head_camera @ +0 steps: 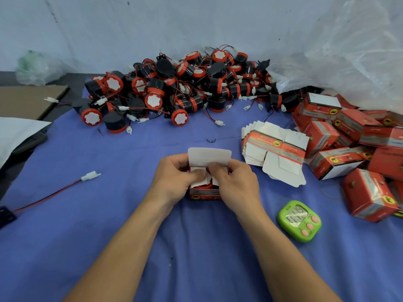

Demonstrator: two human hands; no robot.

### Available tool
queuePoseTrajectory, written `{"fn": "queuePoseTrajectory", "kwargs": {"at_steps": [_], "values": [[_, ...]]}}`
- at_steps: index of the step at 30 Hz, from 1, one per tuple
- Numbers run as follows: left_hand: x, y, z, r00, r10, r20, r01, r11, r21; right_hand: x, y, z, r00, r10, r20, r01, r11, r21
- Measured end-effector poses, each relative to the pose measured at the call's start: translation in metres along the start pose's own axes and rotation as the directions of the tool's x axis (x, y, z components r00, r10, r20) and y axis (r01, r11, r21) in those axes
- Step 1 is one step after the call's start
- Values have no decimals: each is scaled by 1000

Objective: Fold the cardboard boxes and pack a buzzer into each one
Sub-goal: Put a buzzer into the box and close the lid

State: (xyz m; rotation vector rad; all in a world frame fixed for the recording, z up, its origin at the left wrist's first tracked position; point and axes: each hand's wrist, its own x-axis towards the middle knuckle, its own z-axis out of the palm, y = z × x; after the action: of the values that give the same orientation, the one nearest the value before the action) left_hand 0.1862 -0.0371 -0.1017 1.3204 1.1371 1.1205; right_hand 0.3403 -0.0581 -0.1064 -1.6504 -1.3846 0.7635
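The box (205, 196) sits between your left hand (174, 182) and right hand (237, 186); the buzzer pile (185, 88) lies behind it, flat blanks (274, 149) and folded boxes (353, 149) to its right, timer (299, 221) nearer you.

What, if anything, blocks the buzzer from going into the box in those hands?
Nothing visible. The buzzer already sits inside the box. The left hand and right hand grip the box, thumbs on its small white flaps, and the lid flap stands open behind.

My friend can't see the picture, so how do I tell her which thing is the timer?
Look at the big blue cloth, then to its near right side, in front of the heap of red boxes. The timer lies there alone. It is the only bright green thing, rounded, with a grey screen and pink buttons.
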Motion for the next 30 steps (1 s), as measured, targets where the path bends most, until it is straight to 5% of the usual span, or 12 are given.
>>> {"fn": "queuePoseTrajectory", "kwargs": {"at_steps": [3, 5, 13, 22, 27, 30], "values": [[1, 0, -1, 999, 6, -49, -7, 1000, -17, 1, 1, -14, 964, -64, 259, 36, 993, 109], [1, 2, -3, 998, -14, -56, 14, 1000, -4, 3, 1, -19, 952, -56, 300, 20, 993, 120], [-1, 3, -8, 1000, -27, -8, 27, 998, 62, 10, -4, -10, 979, 86, 185, -127, 967, 220], [-4, 6, -23, 970, -30, 242, 24, 999, 27, -5, 1, -16, 986, -169, -14, 169, 978, 120], [-9, 9, -34, 954, -83, 290, 46, 990, 133, -3, 2, -44, 907, -131, 400, 85, 988, 131], [-13, 10, -34, 955, -72, 289, 10, 977, 213, -6, 2, -52, 870, -117, 480, 36, 984, 173]]}}
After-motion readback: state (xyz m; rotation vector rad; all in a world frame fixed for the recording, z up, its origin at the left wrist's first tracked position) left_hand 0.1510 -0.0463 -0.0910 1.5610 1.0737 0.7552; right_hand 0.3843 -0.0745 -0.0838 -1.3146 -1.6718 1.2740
